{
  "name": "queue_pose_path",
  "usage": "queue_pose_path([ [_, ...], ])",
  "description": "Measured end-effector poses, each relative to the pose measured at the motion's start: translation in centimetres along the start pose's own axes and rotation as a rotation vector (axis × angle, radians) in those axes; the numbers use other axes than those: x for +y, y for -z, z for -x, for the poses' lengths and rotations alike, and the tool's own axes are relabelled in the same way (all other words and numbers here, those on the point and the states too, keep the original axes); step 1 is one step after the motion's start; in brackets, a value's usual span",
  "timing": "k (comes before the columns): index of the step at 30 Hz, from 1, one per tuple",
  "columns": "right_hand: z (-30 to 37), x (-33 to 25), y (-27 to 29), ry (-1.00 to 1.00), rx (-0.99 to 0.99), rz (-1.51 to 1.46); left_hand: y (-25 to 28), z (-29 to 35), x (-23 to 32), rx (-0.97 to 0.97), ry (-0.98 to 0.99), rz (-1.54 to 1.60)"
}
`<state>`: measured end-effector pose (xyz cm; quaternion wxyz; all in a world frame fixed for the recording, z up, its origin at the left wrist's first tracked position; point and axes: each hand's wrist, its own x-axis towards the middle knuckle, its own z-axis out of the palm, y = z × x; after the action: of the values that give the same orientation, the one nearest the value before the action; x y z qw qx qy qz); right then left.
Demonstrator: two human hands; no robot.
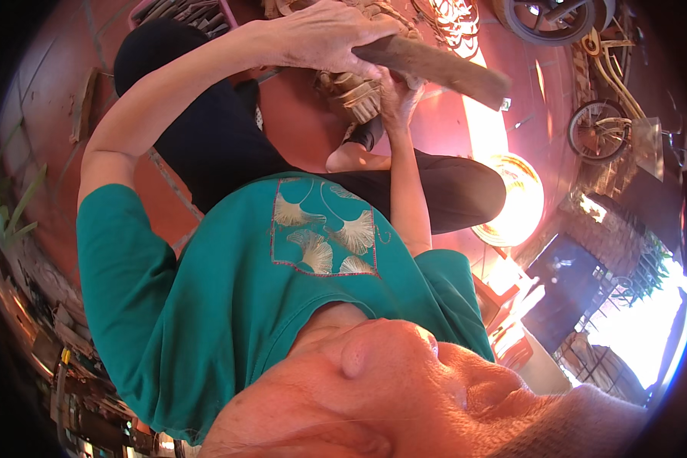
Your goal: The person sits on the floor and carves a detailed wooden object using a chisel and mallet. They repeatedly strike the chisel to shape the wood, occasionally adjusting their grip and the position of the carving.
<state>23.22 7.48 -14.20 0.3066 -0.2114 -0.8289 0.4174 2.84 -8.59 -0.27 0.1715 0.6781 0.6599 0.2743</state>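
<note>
- One flat brown bar [443,70], up at the top of the head view, held out past the bent legs. Wood or rusty metal, honestly can't tell.
- Left hand [324,34] has its fingers wrapped round the near end of the bar, so that's a proper grip.
- Right hand [399,99] is right up close, by the underside of the bar, fingers partly hidden. Can't tell if it's pinching anything.
- Just below the left hand there's a tan ribbed bundle [356,91], partly covered by the hands.
- Wearer's sitting with knees out: dark trousers [217,133], bare foot [356,159], red tile floor [301,126].
- Lettering-wise: green T-shirt [214,305] with a framed panel [324,229] of pale fan-shaped ginkgo leaves. Thin squiggle [385,233] beside it, maybe script, too small to read.
- Tiny whitish patch [505,104] by the bar's far end, too small to make out.
- Top left, a pink crate [228,15] with dark sticks [177,9] in it.
- Right side: sunlit round basin-like thing [515,198] near the knee, bicycle wheel [599,131] farther out, thicker spoked wheel [540,34] above.
</note>
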Motion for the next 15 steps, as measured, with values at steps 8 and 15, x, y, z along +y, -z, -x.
queue_pose_path([
  [8, -0.7, -2.2, -0.9, -0.141, 0.133, -0.351, 0.6, 0.0, -0.2, 0.081, -0.149, 0.016],
  [15, -1.0, -0.8, -1.2, -0.022, 0.095, -0.179, 2.1, -0.5, -0.9, -0.056, -0.106, -0.052],
])
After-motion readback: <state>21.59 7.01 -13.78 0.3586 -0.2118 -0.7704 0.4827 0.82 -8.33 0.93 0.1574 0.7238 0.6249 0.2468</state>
